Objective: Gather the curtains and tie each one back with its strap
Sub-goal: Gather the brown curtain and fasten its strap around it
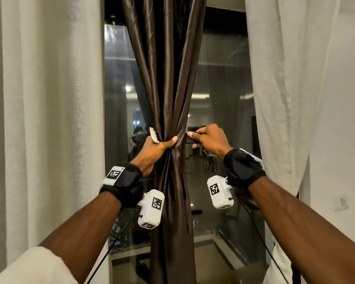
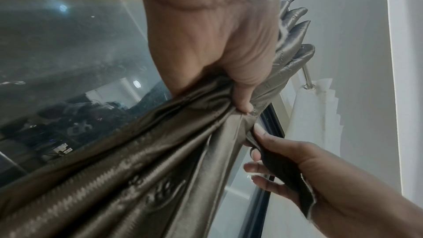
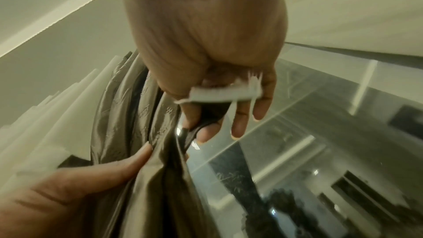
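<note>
left hand [image 1: 154,152] gripping bunched brown curtain [image 1: 168,83]; right hand [image 1: 210,140] pinching strap [image 1: 190,138]

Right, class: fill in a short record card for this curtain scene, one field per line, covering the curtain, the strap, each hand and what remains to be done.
curtain: brown curtain, bunched at the middle in front of the window
strap: dark strap, one end pulled out to the right, not yet fastened
left hand: left hand grips the bunched curtain, a white strip sticking up from it
right hand: right hand holds the strap end
sides: white curtains hang loose
</note>
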The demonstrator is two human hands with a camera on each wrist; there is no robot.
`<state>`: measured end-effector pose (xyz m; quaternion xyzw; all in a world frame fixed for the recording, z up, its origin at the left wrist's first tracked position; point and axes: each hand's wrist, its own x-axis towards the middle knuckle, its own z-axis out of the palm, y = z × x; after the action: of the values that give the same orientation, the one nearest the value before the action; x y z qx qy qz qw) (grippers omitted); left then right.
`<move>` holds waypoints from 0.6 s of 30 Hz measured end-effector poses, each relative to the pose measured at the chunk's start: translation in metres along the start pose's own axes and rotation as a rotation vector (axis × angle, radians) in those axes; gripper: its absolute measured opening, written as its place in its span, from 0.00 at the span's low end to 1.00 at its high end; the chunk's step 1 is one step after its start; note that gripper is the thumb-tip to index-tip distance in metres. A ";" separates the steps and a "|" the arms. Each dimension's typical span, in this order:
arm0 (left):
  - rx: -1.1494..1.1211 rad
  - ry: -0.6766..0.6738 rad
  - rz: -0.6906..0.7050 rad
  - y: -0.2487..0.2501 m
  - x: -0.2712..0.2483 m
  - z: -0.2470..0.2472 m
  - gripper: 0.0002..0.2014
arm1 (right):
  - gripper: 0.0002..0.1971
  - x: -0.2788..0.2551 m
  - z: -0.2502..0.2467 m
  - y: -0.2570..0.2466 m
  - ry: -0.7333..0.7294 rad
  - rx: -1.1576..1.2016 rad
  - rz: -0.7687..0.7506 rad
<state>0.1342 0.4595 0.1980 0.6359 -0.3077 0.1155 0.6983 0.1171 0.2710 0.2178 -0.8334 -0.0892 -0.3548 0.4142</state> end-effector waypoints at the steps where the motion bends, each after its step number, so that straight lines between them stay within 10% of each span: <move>1: -0.006 0.059 0.022 -0.002 0.000 -0.001 0.13 | 0.15 0.000 -0.001 -0.001 0.016 0.053 0.040; 8: 0.159 0.462 0.175 -0.017 0.002 -0.005 0.14 | 0.06 -0.034 0.015 -0.056 -0.208 0.074 -0.220; 13: -0.043 0.249 0.085 -0.021 -0.007 -0.016 0.06 | 0.25 -0.030 0.020 -0.094 -0.533 -0.053 -0.124; 18: -0.064 0.212 0.082 -0.020 -0.017 -0.039 0.08 | 0.15 -0.016 0.023 -0.105 -0.662 -0.215 -0.239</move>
<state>0.1430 0.4976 0.1714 0.5842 -0.2613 0.2007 0.7417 0.0713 0.3579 0.2639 -0.9255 -0.2776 -0.1190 0.2284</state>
